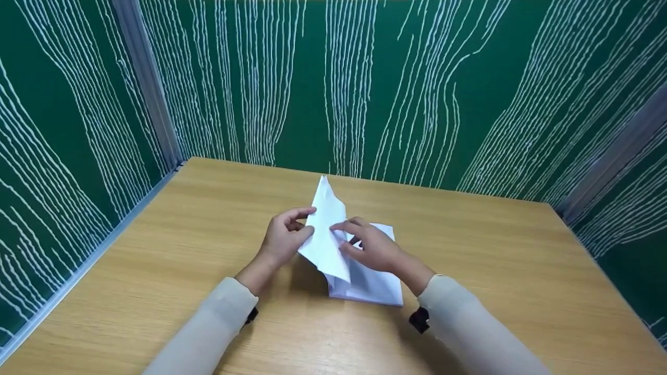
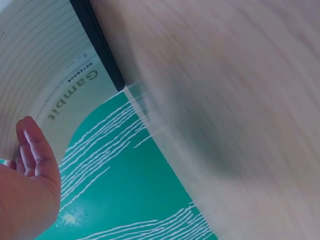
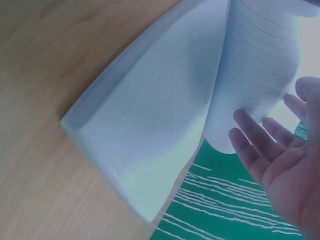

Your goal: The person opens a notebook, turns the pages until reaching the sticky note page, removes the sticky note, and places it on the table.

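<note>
A white notebook (image 1: 375, 286) stands opened on the table, one block lying flat and the other part (image 1: 325, 229) raised upright. Its outer cover (image 2: 75, 75) reads "Gambit NOTEBOOK" in the left wrist view, along a dark spine strip (image 2: 100, 45). My left hand (image 1: 284, 237) pinches the raised part by its left edge, straight fingers behind and thumb in front. From the other side, my right hand (image 1: 372, 245) touches the raised part near its right edge with loosely extended fingers. Ruled lines show on the inner pages (image 3: 265, 55) in the right wrist view.
The wooden table (image 1: 208, 219) extends around the notebook on all sides. Green walls with white wavy lines (image 1: 302, 104) enclose it at the back and sides, with grey posts (image 1: 146, 78) at the corners. Dark wrist devices (image 1: 419, 320) sit under both sleeves.
</note>
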`<state>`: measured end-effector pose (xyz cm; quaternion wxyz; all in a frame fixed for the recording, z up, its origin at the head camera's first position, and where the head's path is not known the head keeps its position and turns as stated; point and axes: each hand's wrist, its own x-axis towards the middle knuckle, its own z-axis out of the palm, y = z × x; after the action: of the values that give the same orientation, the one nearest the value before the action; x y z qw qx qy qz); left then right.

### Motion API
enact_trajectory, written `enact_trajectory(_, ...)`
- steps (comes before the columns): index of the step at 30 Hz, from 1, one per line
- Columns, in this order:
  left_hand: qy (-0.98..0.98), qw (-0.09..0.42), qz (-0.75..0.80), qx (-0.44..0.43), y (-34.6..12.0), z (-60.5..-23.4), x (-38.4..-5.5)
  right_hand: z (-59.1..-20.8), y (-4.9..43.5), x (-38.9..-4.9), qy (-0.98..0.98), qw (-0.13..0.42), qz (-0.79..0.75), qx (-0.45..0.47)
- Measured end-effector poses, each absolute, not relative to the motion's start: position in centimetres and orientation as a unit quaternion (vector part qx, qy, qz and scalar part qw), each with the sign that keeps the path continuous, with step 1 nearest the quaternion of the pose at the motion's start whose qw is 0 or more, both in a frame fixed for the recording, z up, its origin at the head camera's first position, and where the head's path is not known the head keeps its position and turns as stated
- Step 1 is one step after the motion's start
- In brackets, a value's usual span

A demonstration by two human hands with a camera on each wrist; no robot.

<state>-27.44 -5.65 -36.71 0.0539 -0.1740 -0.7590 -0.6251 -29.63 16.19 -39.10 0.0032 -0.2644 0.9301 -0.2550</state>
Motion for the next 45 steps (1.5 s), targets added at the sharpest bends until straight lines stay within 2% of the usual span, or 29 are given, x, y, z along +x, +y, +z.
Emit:
enact_trajectory(14, -0.759, 0.036, -0.631, -0.157, -5.8, -36.7, -27.3, -39.0, 15.2, -29.4, 0.927, -0.017, -0.241, -0.286)
enact_trajectory(19, -0.757, 0.038, -0.633, -0.156, -5.9, -38.4, -28.8, -38.8, 15.4, -29.7, 0.932, -0.035, -0.225, -0.282)
enact_trajectory(24, -0.763, 0.052, -0.626, -0.153, -5.8, -39.4, -29.4, -38.7, 16.4, -30.5, 0.941, -0.064, -0.237, -0.235)
enact_trajectory(32, -0.77, 0.07, -0.616, -0.15, -5.8, -39.1, -29.2, -38.3, 19.0, -32.2, 0.962, -0.073, -0.204, -0.166)
enact_trajectory(38, -0.765, 0.069, -0.621, -0.154, -5.9, -39.0, -29.3, -38.9, 21.1, -33.2, 0.977, -0.065, -0.161, -0.122)
enact_trajectory(45, -0.763, 0.031, -0.628, -0.15, -5.8, -37.9, -28.7, -40.7, 22.7, -34.0, 0.992, -0.024, -0.109, -0.056)
